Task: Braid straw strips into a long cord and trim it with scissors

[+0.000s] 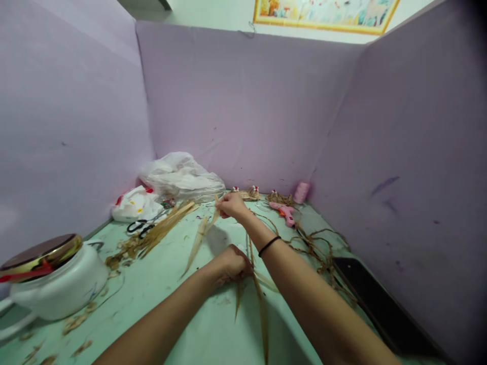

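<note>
Fibre strips lie at the middle of the counter, trailing from beneath the left hand, which is curled closed around their gathered part beside a twisted cord. Beyond it, the right hand pinches a pale strip between thumb and fingertips, raised off the surface. These dry, papery lengths look very light and pliant along their run, yet probably prone to splitting or creasing if bent sharply. A flat pinch near the gathered part should hold better than the thin, tapering tips.
</note>
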The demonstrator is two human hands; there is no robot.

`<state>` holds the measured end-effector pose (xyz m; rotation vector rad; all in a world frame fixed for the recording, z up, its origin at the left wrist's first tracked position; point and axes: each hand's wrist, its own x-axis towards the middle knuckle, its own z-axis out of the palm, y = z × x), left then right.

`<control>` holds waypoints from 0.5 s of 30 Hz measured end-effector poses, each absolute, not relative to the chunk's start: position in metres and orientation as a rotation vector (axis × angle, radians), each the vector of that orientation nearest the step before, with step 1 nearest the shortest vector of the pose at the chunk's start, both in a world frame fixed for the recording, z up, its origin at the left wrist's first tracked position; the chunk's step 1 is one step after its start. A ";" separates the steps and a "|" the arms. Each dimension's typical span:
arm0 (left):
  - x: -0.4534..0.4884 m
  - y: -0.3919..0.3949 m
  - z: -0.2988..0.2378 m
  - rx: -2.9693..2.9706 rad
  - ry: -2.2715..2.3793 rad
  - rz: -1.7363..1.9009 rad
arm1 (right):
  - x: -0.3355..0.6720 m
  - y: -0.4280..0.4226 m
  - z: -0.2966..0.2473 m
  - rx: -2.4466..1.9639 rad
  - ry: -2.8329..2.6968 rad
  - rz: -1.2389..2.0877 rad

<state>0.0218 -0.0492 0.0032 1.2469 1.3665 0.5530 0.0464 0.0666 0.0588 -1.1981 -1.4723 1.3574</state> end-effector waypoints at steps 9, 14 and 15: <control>0.021 -0.050 0.007 1.248 1.386 0.533 | 0.050 0.067 0.093 -1.049 -1.413 1.378; 0.018 -0.050 0.006 1.255 1.345 0.541 | 0.098 0.048 0.098 -0.970 -1.377 1.402; 0.017 -0.050 0.007 1.253 1.334 0.542 | 0.113 0.040 0.096 -0.991 -1.391 1.396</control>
